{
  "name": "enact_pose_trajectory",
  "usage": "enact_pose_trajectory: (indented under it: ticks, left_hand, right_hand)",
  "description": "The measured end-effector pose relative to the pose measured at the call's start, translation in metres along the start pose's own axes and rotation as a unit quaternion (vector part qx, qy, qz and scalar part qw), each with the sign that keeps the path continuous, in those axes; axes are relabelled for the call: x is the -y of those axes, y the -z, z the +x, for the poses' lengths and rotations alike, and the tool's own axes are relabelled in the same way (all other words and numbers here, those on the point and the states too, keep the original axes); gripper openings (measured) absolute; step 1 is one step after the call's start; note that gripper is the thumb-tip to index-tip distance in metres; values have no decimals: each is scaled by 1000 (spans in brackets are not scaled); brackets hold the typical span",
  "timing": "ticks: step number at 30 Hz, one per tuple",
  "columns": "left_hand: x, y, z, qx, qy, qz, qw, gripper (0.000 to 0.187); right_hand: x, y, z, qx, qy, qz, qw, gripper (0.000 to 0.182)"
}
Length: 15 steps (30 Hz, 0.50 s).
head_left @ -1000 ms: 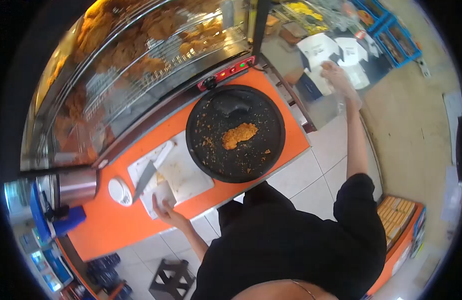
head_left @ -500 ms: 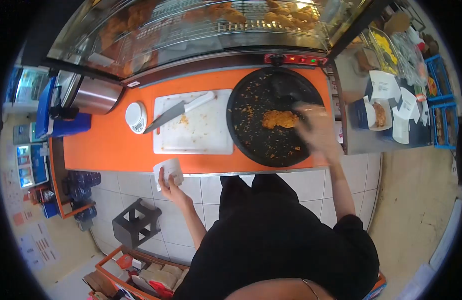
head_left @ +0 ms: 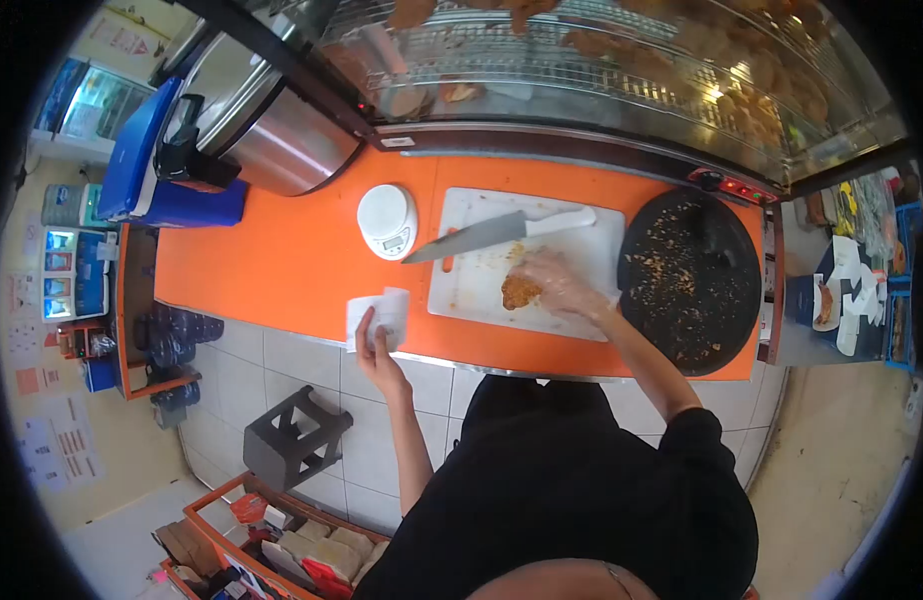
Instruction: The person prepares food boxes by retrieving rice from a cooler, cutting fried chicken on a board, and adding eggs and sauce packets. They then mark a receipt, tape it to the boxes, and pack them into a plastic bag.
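A crumbed piece of fried chicken [head_left: 520,291] is in the fingers of my right hand [head_left: 559,284], over the lower middle of the white cutting board [head_left: 462,292]. My left hand [head_left: 380,358] grips a folded white paper box [head_left: 392,308] at the counter's front edge, left of the board. A big knife [head_left: 482,236] with a white handle lies slantwise across the upper part of the board, its tip past the left edge. Right of the board sits a round black tray [head_left: 717,315] strewn with crumbs.
A white kitchen scale [head_left: 387,212] stands left of the board on the orange counter [head_left: 282,250]. Behind are a glass food warmer [head_left: 602,85] with fried pieces and a steel cooker [head_left: 292,140]. A dark step stool [head_left: 297,440] is on the floor.
My right hand has carried the fried chicken left from the black tray to over the cutting board. The view has swung left. My left hand still has the paper box.
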State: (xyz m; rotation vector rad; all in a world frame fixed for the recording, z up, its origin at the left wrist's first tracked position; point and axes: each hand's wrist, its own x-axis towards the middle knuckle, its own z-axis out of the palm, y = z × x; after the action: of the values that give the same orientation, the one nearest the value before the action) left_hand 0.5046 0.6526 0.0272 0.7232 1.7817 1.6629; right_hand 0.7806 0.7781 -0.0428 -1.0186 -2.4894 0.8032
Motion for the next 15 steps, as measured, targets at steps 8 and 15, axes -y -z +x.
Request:
enact_pose_trajectory:
  ticks: [8, 15]
  left_hand:
    - [-17, -1, 64, 27, -250, 279, 927, 34]
    - [-36, -127, 99, 288, -427, 260, 817, 42]
  right_hand:
    - [3, 49, 60, 19, -125, -251, 960, 36]
    - [26, 64, 37, 164, -267, -200, 928, 24]
